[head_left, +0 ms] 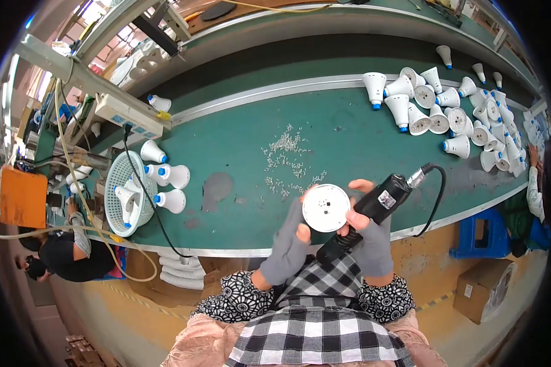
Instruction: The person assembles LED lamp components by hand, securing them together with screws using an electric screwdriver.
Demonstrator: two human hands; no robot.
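My left hand (288,243), in a grey fingerless glove, is closed around a white LED bulb body (326,208). The bulb's round flat face, with small dark parts at its centre, is turned up towards me; the rest of it is hidden. In my right hand (373,244), also gloved, lies a black electric screwdriver (382,199), slanting from upper right to lower left. Fingertips of this hand also touch the bulb's right rim. Just beyond the bulb, many tiny pale pieces (286,144) lie scattered on the green table (226,140).
Many white bulb bodies (398,109) with blue ends are heaped at the right. A pale green basket (112,192) with bulbs stands left, near loose ones (176,176). A power strip (128,115), cables, a blue stool (480,235) and a cardboard box (480,287) are around. Other people sit at both sides.
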